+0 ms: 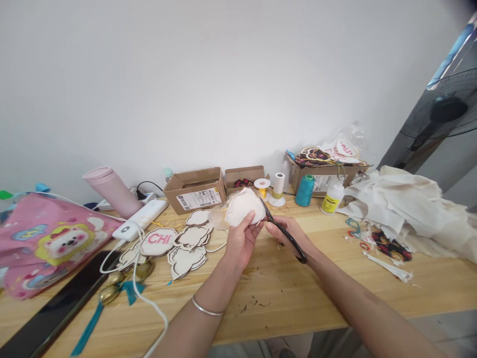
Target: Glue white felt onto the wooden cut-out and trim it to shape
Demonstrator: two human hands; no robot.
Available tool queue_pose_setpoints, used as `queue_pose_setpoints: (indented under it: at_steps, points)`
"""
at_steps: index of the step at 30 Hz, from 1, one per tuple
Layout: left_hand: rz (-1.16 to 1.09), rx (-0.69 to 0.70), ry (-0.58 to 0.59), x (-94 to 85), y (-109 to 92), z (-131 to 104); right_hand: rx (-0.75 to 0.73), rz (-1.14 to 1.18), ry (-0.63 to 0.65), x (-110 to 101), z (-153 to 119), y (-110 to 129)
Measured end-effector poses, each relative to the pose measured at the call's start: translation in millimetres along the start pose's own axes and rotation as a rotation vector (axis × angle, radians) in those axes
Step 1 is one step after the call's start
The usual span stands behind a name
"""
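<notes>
My left hand (241, 239) grips a white cloud-shaped fabric piece (244, 206) by its lower edge, thumb on top. In my right hand (290, 231) is a pair of black-handled scissors (288, 236), its blades up against the right edge of the fabric. Whether the blades are parted is too small to tell. Left of my hands lie several cloud-shaped wooden pieces (188, 263) and a white cloud patch with pink "CHI" lettering (160, 242). Dark bits lie scattered on the table (276, 311) below my hands.
Along the wall stand an open cardboard box (196, 189), a teal thread cone (304, 191), a glue bottle (332, 198) and a filled box (324, 179). White fabric (413, 214) is heaped right. A pink bag (55, 238), white cable (145, 296) and phone (59, 308) lie left.
</notes>
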State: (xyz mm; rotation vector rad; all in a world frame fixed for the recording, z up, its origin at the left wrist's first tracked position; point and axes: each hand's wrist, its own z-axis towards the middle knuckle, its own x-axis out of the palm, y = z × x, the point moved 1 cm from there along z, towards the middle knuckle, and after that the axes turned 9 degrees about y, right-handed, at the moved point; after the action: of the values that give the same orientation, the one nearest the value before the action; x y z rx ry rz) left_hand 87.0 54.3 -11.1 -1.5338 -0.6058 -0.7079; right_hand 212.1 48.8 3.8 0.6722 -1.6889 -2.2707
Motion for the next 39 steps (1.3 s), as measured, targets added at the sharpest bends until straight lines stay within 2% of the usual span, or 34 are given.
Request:
queue_pose_setpoints:
  at_steps: [10, 17, 24, 26, 29, 33, 35, 39]
  points:
    - [-0.001, 0.010, 0.007, 1.3, 0.3, -0.1, -0.006, -0.019, -0.062, -1.3, 3.3, -11.0]
    - [0.006, -0.016, 0.013, 0.4, 0.5, 0.3, -0.007, 0.075, -0.059, 0.7, 3.9, -5.2]
    - [0.121, -0.126, 0.092, -0.4, 1.5, -3.1, 0.031, 0.205, -0.278, -5.9, 0.6, -12.2]
    - [0.195, -0.112, 0.128, 2.4, 1.0, -5.8, 0.033, 0.254, -0.320, -8.7, 0.0, -14.9]
    - [0.260, -0.057, 0.147, 6.6, -2.0, -7.6, 0.047, 0.326, -0.316, -11.1, 0.6, -18.1]
    - [0.229, 0.034, 0.078, 4.7, -8.3, -3.1, 0.064, 0.319, -0.249, -9.7, 1.9, -20.8]
    - [0.251, 0.057, 0.071, 0.4, -9.5, 0.3, 0.066, 0.291, -0.265, -8.6, 2.2, -21.8]
    - [0.368, 0.024, 0.178, -6.2, -5.1, 3.4, 0.041, 0.285, -0.314, -9.4, 1.9, -22.4]
